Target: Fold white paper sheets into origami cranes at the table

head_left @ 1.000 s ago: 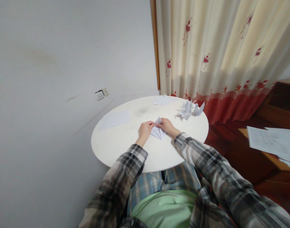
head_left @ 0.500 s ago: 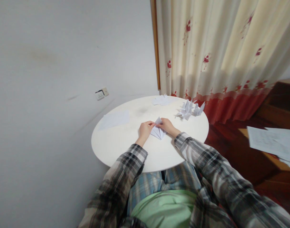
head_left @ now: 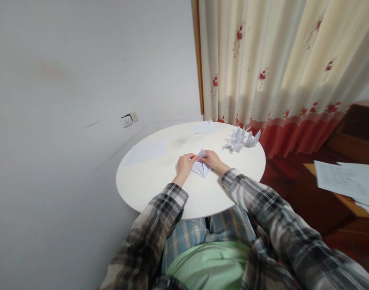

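Note:
A white folded paper (head_left: 201,169) with diagonal creases lies on the round white table (head_left: 160,189), one point facing me and another pointing away. My left hand (head_left: 186,166) pinches its left side near the upper part. From the other side my right hand (head_left: 213,160) grips the paper, its fingertips close to those of the left. The fingers hide part of the paper's middle. Several folded paper cranes (head_left: 238,139) stand in a cluster beyond my right hand.
Flat white paper (head_left: 148,150) lies at the table's left, and small paper pieces (head_left: 205,127) at its far edge. A wall with a socket (head_left: 126,121) borders the left. Behind hangs a curtain (head_left: 263,60). Written sheets (head_left: 344,179) rest on furniture at right.

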`<act>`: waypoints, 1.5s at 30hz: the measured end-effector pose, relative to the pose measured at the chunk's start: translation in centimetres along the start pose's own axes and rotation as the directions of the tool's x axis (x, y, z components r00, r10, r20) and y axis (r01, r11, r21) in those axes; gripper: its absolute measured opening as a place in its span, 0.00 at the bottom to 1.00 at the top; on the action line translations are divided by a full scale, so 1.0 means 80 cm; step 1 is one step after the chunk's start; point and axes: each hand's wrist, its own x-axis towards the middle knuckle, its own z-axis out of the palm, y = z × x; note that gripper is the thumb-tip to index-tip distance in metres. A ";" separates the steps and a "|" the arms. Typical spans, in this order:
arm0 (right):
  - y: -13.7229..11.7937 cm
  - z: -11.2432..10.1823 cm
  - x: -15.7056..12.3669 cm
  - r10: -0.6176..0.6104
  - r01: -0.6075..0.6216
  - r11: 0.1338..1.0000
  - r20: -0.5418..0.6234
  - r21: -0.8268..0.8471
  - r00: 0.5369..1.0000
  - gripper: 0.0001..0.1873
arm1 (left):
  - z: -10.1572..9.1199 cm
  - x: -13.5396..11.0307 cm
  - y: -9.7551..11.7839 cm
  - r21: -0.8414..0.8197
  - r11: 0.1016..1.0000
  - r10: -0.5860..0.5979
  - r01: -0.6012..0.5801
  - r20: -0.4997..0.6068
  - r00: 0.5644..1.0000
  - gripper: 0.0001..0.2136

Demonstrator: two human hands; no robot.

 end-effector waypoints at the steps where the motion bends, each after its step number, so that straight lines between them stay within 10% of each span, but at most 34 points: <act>1: 0.000 0.000 0.000 0.002 -0.002 1.000 0.000 -0.003 1.000 0.17 | 0.000 0.000 0.000 0.001 1.000 -0.006 0.006 -0.001 1.000 0.07; 30: 0.003 0.003 0.000 -0.030 0.029 1.000 -0.012 -0.005 0.999 0.16 | 0.013 0.003 -0.012 -0.043 0.980 0.182 -0.192 -0.178 0.967 0.06; 45: 0.000 0.002 -0.002 -0.119 0.118 0.988 -0.007 -0.097 0.993 0.13 | 0.007 -0.004 0.007 0.032 0.915 0.387 -0.403 -0.353 0.852 0.05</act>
